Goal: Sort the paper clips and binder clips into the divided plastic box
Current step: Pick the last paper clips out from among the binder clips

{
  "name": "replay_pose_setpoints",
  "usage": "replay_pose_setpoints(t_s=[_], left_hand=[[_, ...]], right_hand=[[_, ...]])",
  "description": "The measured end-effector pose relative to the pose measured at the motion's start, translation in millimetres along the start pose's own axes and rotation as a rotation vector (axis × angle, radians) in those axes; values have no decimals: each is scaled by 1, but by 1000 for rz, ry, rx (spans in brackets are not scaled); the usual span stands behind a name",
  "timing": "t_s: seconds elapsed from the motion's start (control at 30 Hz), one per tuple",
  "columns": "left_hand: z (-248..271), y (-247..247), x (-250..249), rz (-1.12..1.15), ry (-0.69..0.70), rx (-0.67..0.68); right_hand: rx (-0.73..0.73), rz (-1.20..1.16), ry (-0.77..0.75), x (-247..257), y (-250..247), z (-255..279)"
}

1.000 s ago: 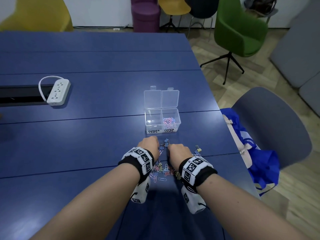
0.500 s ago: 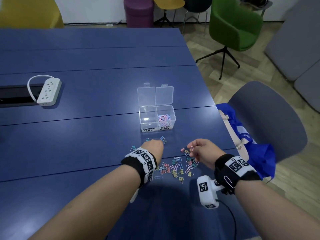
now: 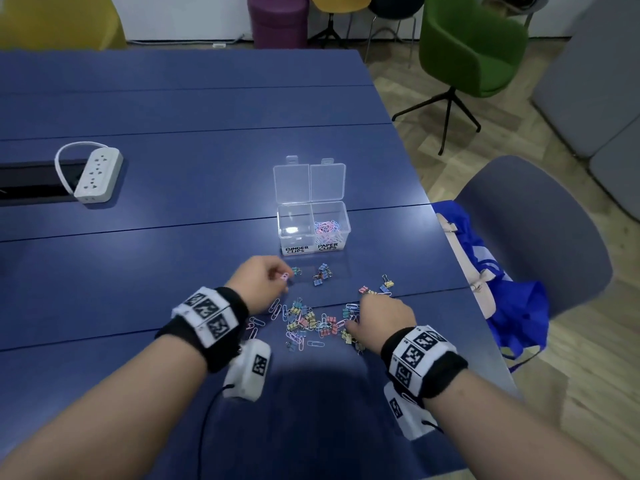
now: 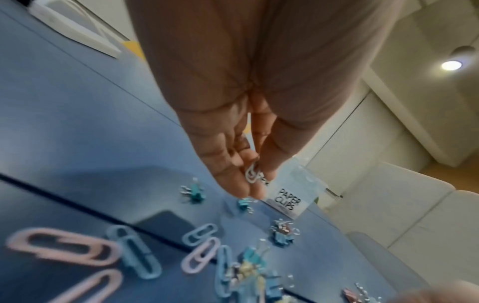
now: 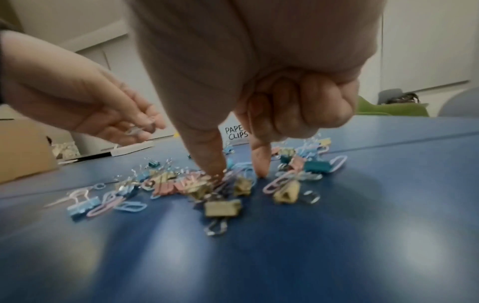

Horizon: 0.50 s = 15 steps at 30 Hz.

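The clear divided box (image 3: 313,233) stands open; its PAPER CLIPS half (image 3: 330,227) holds paper clips, and its BINDER CLIPS half (image 3: 294,225) looks empty. My left hand (image 3: 285,277) (image 4: 255,176) hovers just in front of the box and pinches a pale pink paper clip (image 3: 284,276) (image 4: 252,173). A mixed pile of pastel paper clips and binder clips (image 3: 311,322) (image 5: 223,205) lies nearer me. My right hand (image 3: 353,322) (image 5: 235,170) sets thumb and forefinger tips, a little apart, down into the pile, with the other fingers curled.
Several loose binder clips (image 3: 322,273) lie between pile and box, more at the right (image 3: 387,284). A white power strip (image 3: 97,174) lies far left. The table's right edge runs close by, with a grey chair (image 3: 530,230) and a blue bag (image 3: 512,306) beyond.
My right hand has come down from the air onto the pile. My left hand has risen off the table with a paper clip pinched in its fingers.
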State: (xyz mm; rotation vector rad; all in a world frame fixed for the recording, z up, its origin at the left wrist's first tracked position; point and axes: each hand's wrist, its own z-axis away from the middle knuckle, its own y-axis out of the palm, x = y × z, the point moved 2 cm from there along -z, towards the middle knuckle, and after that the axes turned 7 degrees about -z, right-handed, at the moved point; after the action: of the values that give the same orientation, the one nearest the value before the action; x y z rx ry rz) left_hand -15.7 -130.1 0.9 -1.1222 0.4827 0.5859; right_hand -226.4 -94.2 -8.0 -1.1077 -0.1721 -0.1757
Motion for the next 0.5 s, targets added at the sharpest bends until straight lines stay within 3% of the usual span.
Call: replay_pose_setpoints(t_s=[0.2, 0.3, 0.37, 0.43, 0.5], left_hand=[[24, 2, 38, 586, -346, -30], [31, 7, 41, 686, -422, 32], [32, 5, 43, 412, -326, 35], [36, 1, 44, -75, -178, 3], [39, 0, 52, -349, -105, -27]], right_hand=[[23, -87, 128, 12, 10, -8], [26, -119, 128, 14, 11, -11], [44, -140, 113, 13, 12, -13], [38, -184, 86, 11, 11, -15], [1, -349, 64, 5, 7, -15]])
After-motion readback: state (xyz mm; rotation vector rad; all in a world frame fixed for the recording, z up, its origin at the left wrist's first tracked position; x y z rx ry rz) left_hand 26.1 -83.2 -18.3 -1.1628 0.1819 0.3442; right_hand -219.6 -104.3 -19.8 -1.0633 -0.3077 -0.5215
